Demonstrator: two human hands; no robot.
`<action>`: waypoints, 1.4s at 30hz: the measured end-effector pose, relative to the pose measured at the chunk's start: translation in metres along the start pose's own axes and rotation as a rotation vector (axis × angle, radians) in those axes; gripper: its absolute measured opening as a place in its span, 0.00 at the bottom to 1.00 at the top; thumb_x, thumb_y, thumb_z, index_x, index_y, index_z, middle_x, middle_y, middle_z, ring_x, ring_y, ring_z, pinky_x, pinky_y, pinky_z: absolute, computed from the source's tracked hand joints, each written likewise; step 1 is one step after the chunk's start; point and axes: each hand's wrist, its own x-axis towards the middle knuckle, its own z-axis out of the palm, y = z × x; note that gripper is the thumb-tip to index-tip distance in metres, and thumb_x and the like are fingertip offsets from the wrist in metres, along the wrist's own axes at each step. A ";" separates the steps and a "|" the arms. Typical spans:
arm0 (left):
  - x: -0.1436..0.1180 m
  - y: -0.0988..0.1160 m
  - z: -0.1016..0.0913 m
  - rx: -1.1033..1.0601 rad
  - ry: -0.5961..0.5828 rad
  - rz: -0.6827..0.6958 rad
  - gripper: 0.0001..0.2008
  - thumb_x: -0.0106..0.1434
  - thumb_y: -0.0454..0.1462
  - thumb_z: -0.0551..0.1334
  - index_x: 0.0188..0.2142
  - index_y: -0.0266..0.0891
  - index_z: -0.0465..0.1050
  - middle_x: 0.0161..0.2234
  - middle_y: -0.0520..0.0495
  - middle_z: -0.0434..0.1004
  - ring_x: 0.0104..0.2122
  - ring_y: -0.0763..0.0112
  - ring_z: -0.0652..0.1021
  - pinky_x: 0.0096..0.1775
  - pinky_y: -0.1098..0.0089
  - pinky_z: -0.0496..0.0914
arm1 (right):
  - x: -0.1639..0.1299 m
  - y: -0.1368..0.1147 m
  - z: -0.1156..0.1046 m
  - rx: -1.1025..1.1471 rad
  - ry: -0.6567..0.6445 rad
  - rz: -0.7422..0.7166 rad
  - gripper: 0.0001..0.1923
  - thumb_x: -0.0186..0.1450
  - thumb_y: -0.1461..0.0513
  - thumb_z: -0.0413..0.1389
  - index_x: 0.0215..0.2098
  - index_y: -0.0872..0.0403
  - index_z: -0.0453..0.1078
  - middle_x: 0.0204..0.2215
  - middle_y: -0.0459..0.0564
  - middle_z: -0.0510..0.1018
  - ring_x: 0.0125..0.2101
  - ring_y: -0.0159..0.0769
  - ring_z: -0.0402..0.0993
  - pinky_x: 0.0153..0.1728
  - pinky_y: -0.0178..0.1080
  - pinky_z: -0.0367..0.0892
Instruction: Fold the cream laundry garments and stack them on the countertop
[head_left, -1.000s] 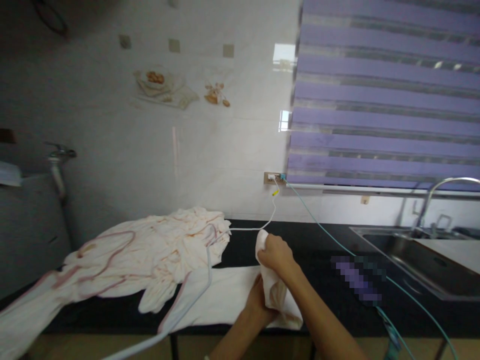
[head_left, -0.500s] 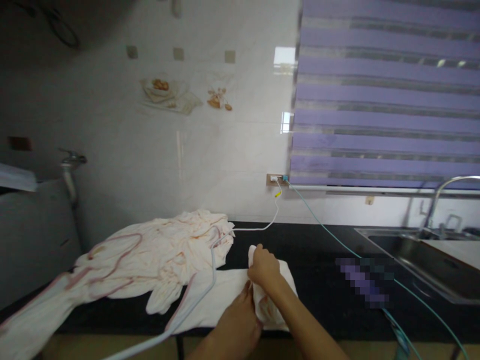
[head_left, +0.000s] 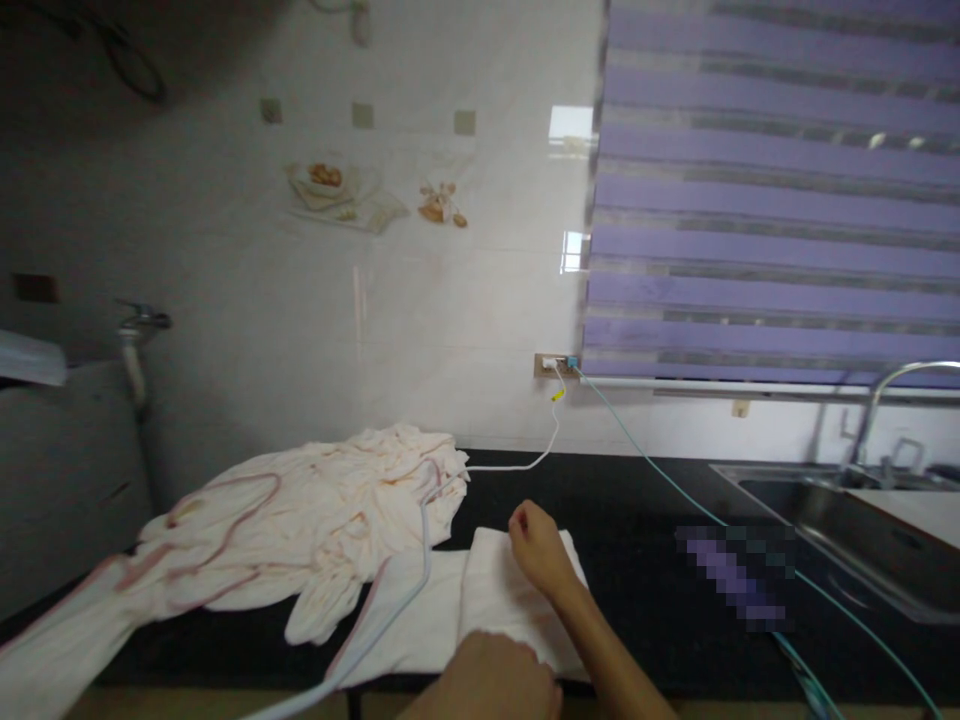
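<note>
My right hand (head_left: 538, 548) and left hand (head_left: 491, 680) press flat, fingers loose, on the folded cloth (head_left: 502, 610) at the counter's (head_left: 645, 590) front edge (nothing gripped).

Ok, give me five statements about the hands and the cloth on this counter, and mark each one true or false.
1. The right hand rests on the folded cloth. True.
2. The folded cloth lies in the sink. False: it lies on the black counter, left of the sink.
3. A crumpled garment lies to the left of the folded cloth. True.
4. The left hand holds the white cable. False: it is at the near edge of the folded cloth, apart from the cable.
5. The window blind is red. False: it is purple.
</note>
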 end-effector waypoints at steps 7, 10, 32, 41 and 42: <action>0.076 0.019 -0.030 0.007 0.178 -0.033 0.27 0.71 0.33 0.43 0.61 0.30 0.71 0.61 0.32 0.72 0.62 0.51 0.72 0.62 0.50 0.66 | -0.030 0.058 0.016 -0.280 -0.149 -0.184 0.25 0.70 0.67 0.44 0.63 0.57 0.68 0.63 0.58 0.70 0.64 0.44 0.63 0.65 0.44 0.56; 0.094 -0.002 0.013 -0.078 0.166 -0.016 0.27 0.73 0.34 0.42 0.63 0.30 0.69 0.64 0.34 0.69 0.64 0.56 0.70 0.63 0.53 0.66 | -0.040 0.069 0.030 -0.438 -0.265 -0.167 0.30 0.71 0.63 0.45 0.71 0.57 0.58 0.70 0.58 0.59 0.71 0.53 0.49 0.69 0.55 0.47; 0.092 -0.101 0.073 -0.061 0.383 -0.047 0.25 0.73 0.39 0.50 0.66 0.38 0.64 0.71 0.37 0.54 0.70 0.54 0.59 0.67 0.46 0.59 | -0.041 0.058 0.026 -0.418 -0.246 0.020 0.32 0.76 0.53 0.34 0.72 0.52 0.56 0.71 0.49 0.57 0.72 0.50 0.44 0.69 0.58 0.43; 0.084 -0.098 0.068 -0.185 0.317 -0.109 0.25 0.73 0.40 0.49 0.66 0.42 0.64 0.73 0.43 0.52 0.71 0.57 0.56 0.69 0.52 0.55 | -0.044 0.058 0.025 -0.390 -0.230 0.023 0.31 0.76 0.53 0.34 0.72 0.52 0.56 0.71 0.49 0.58 0.72 0.51 0.46 0.70 0.57 0.42; 0.085 -0.098 0.069 -0.191 0.314 -0.113 0.25 0.73 0.40 0.49 0.66 0.42 0.64 0.73 0.43 0.52 0.71 0.57 0.55 0.69 0.52 0.55 | -0.045 0.058 0.025 -0.385 -0.229 0.025 0.31 0.76 0.53 0.34 0.72 0.52 0.57 0.71 0.49 0.58 0.72 0.50 0.46 0.70 0.57 0.41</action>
